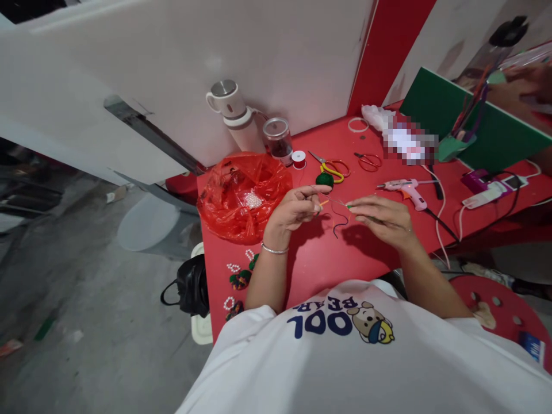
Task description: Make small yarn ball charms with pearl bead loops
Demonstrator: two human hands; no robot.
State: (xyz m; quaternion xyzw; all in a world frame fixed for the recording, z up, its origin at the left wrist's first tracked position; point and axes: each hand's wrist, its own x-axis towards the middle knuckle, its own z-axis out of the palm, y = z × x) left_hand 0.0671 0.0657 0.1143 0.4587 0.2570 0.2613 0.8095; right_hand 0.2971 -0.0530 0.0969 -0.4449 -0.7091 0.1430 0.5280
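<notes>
Above the red table, my left hand (pixel 295 210) is closed, with a short thin orange piece (pixel 324 203) sticking out of its fingers; its kind is unclear. My right hand (pixel 383 218) pinches a tiny green thing (pixel 349 207) at its fingertips. Fine strands stretch across the gap between the hands, and a dark thread (pixel 340 225) dangles below them. Just beyond my left fingertips sits a green ball (pixel 324 181), close to yellow-handled scissors (pixel 331 171). Left of my left forearm lie dark, multicoloured ornaments (pixel 240 280) with white bead loops (pixel 233 268).
A red plastic bag (pixel 219 198) holding white beads (pixel 252 199) fills the table's left corner. Behind stand a jar (pixel 278 138), a white cup (pixel 226 99) and a red spool (pixel 298 160). A glue gun (pixel 407 191) with its cable and a power strip (pixel 489 194) lie right.
</notes>
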